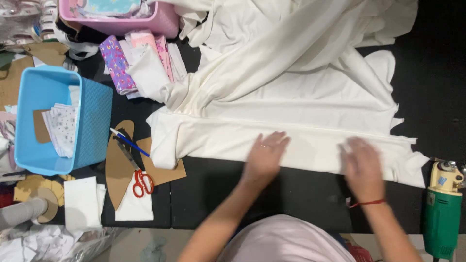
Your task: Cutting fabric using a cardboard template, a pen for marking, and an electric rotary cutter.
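A large cream-white cloth (301, 92) lies spread over a black table, folded into a long band along its near edge. My left hand (266, 154) rests flat on that folded band, fingers apart, a ring on one finger. My right hand (363, 165) is also flat on the band farther right, blurred, with a red string around the wrist. Neither hand holds anything.
A blue basket (92, 126) with cloth pieces stands at the left, a pink basket (160, 22) at the back. Cardboard templates (119, 170), red-handled scissors (142, 182), a blue pen (130, 142) and patterned cloth pieces (116, 63) lie between. A green electric cutter (442, 208) stands at the right edge.
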